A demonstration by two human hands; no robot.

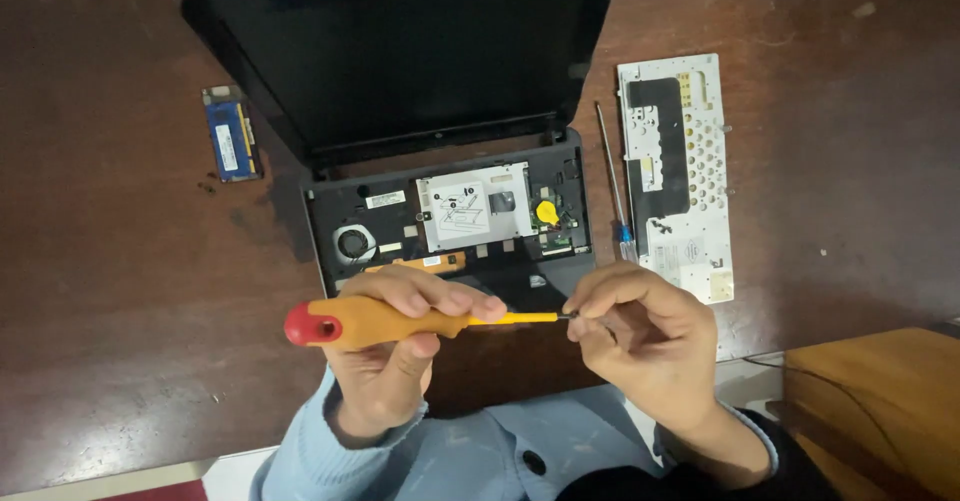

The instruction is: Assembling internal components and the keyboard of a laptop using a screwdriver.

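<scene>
Clenched left hand [385, 346] wraps the orange screwdriver [400, 319] handle, shaft level above the opened laptop [450, 223]. Right hand [640, 336] pinches the tip between fingertips, apparently steadying it. Keyboard panel [675, 171], blue screwdriver [612, 181] and memory module [232, 136] lie aside on the tabletop [120, 291].

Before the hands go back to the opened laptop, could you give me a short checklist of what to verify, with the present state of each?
1. Left hand grips the screwdriver firmly by its yellow handle: ok.
2. Right hand fingertips pinch the screwdriver tip: ok.
3. Bit or screw at the tip seated: cannot tell, too small.
4. Laptop internals exposed, lid open: ok.
5. Removed keyboard plate lies on the table, apart from the laptop: ok.
6. Thin blue-handled screwdriver and memory module lie aside: ok.
</scene>
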